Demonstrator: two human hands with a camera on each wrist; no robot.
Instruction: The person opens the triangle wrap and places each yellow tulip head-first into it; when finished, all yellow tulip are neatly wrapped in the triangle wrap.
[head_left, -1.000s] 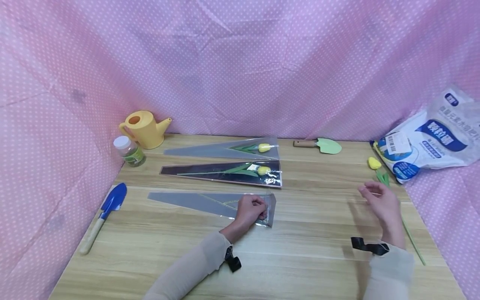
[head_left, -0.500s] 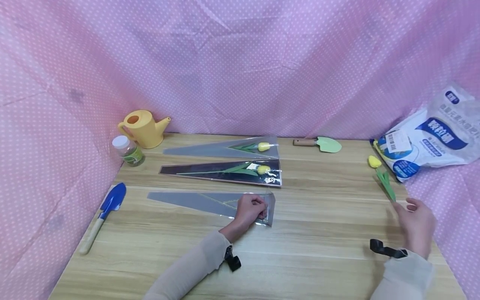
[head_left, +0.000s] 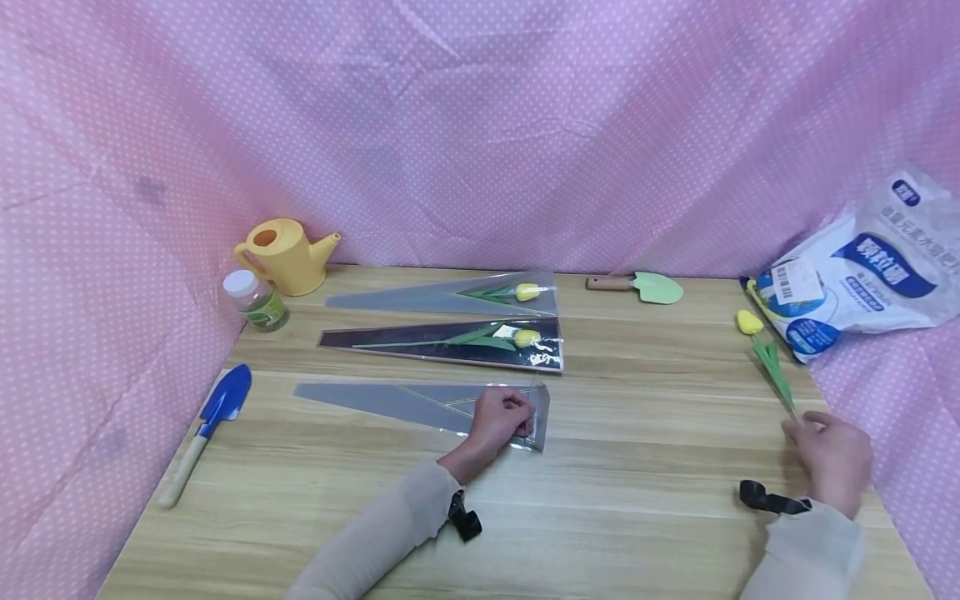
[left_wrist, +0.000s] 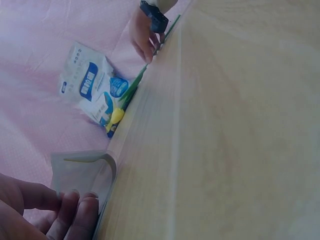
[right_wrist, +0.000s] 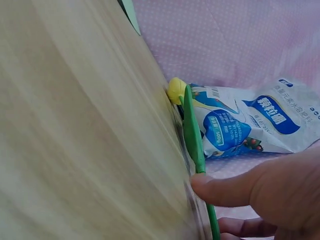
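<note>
My left hand (head_left: 501, 417) is at the wide end of a grey see-through flower sleeve (head_left: 375, 402) that lies flat on the table. Thumb and fingertips pinch its film (left_wrist: 82, 172), whose mouth bows up in the left wrist view. Over at the right side, my right hand (head_left: 834, 460) holds a yellow artificial tulip (head_left: 772, 375) by the stem, just under the green leaves. In the right wrist view the thumb (right_wrist: 220, 189) lies against the stem with fingers on the other side. The tulip's bloom (right_wrist: 177, 90) rests near the table edge; the lower stem is hidden by the hand.
Two sleeves (head_left: 405, 350) with yellow tulips inside lie farther back. A yellow watering can (head_left: 288, 258), a jar (head_left: 258, 302) and a blue trowel (head_left: 225, 400) stand or lie at left. A green trowel (head_left: 656, 288) and a white fertilizer bag (head_left: 862, 275) are at the back right.
My right hand has moved right and toward the near edge, down to the tulip's stem, and now pinches it. My left hand stays on the sleeve.
</note>
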